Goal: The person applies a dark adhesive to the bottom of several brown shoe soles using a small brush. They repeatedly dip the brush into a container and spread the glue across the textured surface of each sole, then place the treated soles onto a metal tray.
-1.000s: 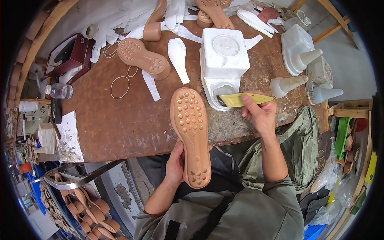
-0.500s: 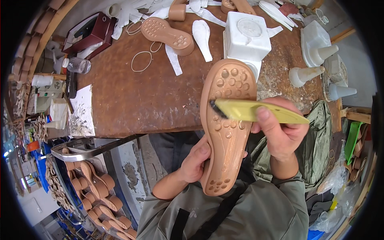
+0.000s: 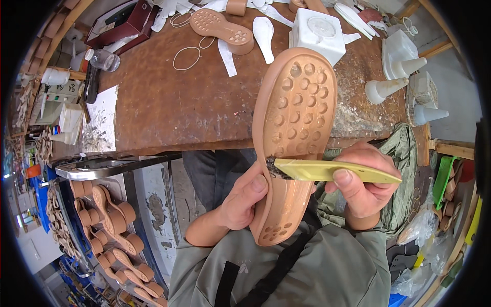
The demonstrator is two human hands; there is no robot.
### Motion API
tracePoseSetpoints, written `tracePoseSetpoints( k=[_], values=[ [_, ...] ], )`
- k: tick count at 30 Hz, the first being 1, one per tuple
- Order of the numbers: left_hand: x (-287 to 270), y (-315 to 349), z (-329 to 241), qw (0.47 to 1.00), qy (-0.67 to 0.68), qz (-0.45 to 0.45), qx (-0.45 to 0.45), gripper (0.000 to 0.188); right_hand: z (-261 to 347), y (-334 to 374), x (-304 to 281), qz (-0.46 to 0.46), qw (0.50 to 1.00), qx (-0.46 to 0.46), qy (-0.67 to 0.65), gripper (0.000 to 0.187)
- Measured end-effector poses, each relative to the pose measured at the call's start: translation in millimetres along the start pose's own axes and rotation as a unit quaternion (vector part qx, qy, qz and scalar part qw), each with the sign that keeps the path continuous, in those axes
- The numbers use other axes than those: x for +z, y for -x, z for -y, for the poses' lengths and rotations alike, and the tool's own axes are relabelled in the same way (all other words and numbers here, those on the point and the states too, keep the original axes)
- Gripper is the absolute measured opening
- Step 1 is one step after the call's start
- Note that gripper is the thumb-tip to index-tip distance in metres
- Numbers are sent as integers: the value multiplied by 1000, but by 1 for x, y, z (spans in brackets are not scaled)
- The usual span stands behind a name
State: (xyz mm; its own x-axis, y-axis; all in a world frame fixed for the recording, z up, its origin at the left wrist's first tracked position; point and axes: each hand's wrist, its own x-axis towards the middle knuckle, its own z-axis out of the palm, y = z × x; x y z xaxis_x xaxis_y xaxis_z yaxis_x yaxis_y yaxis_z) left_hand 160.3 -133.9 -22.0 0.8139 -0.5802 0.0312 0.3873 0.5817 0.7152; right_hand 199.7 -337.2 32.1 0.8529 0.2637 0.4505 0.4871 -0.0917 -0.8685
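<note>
Sole (image 3: 302, 120): ahead of the body, pitted face up, long axis running away, wide end farthest.
Left hand (image 3: 243, 198): clamped on the sole's left side (fingers mostly hidden); nearer.
Right hand (image 3: 365, 176): right of the sole, pinching the brush (image 3: 319, 170).
Brush: crosswise over the sole, bristles leftward.

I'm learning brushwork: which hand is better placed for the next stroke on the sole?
Probably the right hand: it grips the brush, whose dark bristles are at the left edge of the sole. The left hand is occupied holding the sole.
</note>
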Motion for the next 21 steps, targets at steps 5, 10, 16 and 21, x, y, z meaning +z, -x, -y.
tracePoseSetpoints(
  k=[5, 10, 16, 21],
  values=[
    [15, 11, -4, 993, -42, -113, 6, 67, 4, 16, -1, 7, 1000, -10, 6, 11],
    [13, 9, -3, 997, -8, -67, 39, 69, 12, 31, 1, 19, 1000, -12, 6, 11],
    [18, 5, -4, 992, 35, -86, 81, 67, 18, 37, 9, 40, 995, -92, 1, 16],
    [19, 5, -4, 987, 43, -107, 115, 59, 20, 47, 21, 29, 988, -149, 18, 17]
  ],
)
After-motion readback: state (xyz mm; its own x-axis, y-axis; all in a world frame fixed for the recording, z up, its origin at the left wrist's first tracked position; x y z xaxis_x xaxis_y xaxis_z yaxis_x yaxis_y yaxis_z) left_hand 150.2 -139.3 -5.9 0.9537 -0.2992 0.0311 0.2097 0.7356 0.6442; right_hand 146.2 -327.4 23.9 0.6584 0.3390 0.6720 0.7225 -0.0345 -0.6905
